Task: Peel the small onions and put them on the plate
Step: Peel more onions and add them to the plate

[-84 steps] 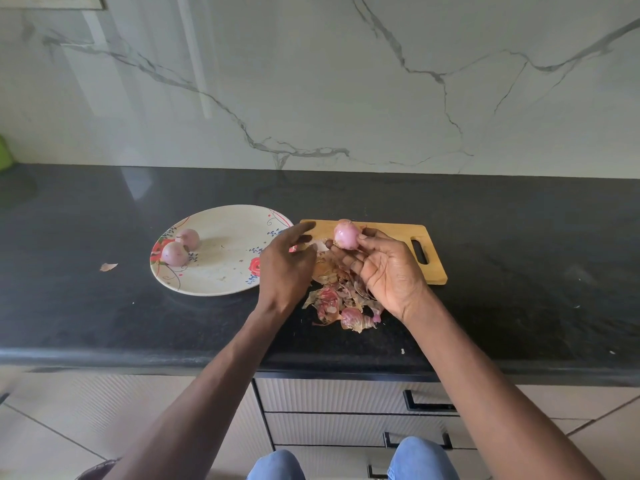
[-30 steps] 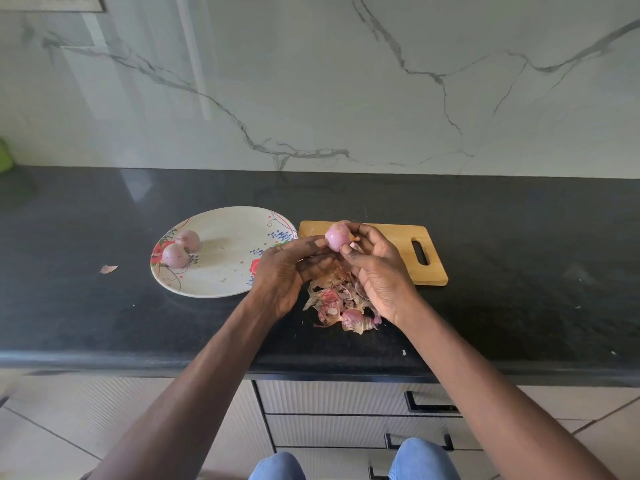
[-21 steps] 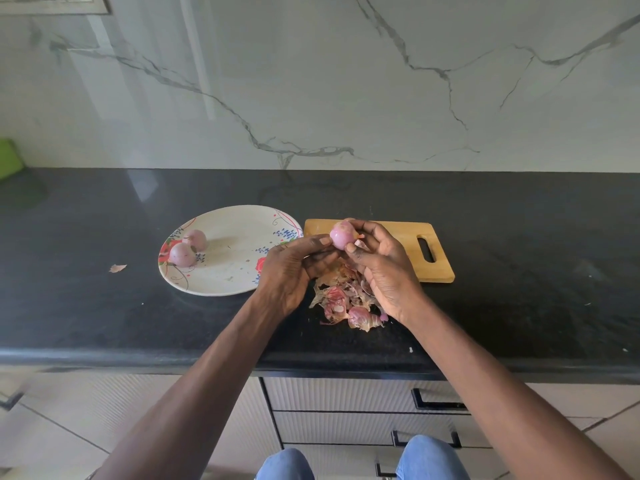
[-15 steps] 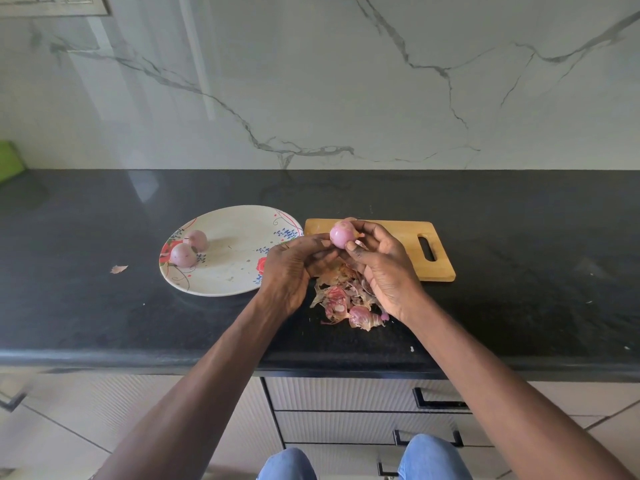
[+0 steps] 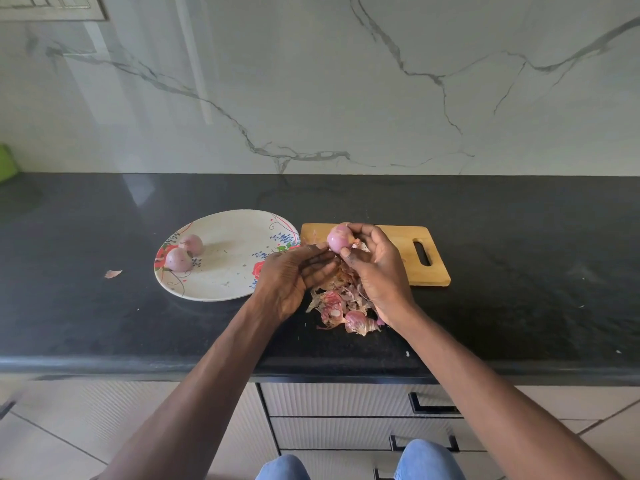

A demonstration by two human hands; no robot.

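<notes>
The small onion (image 5: 337, 238) is pinched by the right hand (image 5: 375, 271); remaining skin should be stripped gently by the loosely curled, empty left hand (image 5: 289, 278), at its 8 o'clock.

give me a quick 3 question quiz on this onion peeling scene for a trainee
1. How many peeled onions lie on the plate?
2. True or false: the right hand holds an onion above the cutting board.
3. Where is the pile of peels? A) on the plate B) on the counter in front of the board C) on the floor

Key
1. Two: one and another, touching, at the plate's left side.
2. True; the left hand is beside it, its fingertips near the onion.
3. B
</notes>
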